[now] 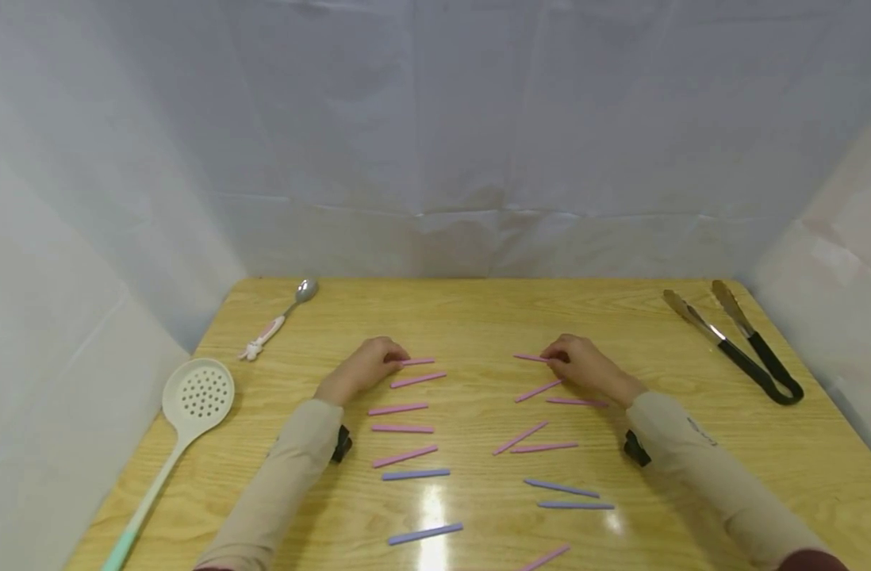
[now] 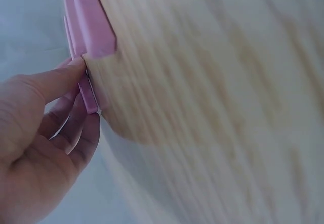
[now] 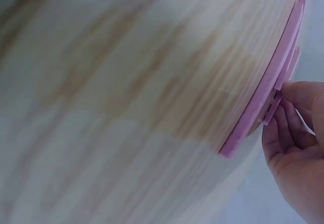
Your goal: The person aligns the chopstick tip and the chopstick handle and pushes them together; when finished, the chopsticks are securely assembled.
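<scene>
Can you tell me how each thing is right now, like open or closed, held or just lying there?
Left hand: pinching the end of a pink stick
Right hand: pinching another pink stick
Other pink sticks: lying loose, not held
Four blue sticks: lying loose, not held
Tongs: open, lying down
Spoon: lying down, not held
Slotted skimmer: lying down, not held

Screened-off tabletop booth (image 1: 86, 198), wooden table (image 1: 471, 313), pale sheeting (image 1: 471, 119) on three sides
</scene>
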Demonstrator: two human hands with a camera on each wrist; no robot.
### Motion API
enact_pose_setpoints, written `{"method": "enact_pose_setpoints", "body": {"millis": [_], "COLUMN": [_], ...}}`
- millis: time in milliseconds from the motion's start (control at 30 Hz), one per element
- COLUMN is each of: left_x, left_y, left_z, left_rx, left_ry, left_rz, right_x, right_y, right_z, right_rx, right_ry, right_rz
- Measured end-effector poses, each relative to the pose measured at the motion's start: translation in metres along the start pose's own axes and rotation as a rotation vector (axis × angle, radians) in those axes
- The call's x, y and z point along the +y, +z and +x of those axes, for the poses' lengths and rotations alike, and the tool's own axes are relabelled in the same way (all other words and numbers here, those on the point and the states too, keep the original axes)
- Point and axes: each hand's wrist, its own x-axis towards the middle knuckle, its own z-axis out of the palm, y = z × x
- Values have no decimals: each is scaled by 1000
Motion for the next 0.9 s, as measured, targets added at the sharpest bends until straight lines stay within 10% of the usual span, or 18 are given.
{"method": "enact_pose_setpoints", "body": {"millis": [900], "left_x": [38], "left_y": [1], "left_z": [11], "left_rx": [44], "left_ry": [72], "left_rz": [-72], "right_x": [-55], "right_y": [6], "right_z": [19], "right_rx": [56], "right_ry": [-188], "right_rz": [76]}}
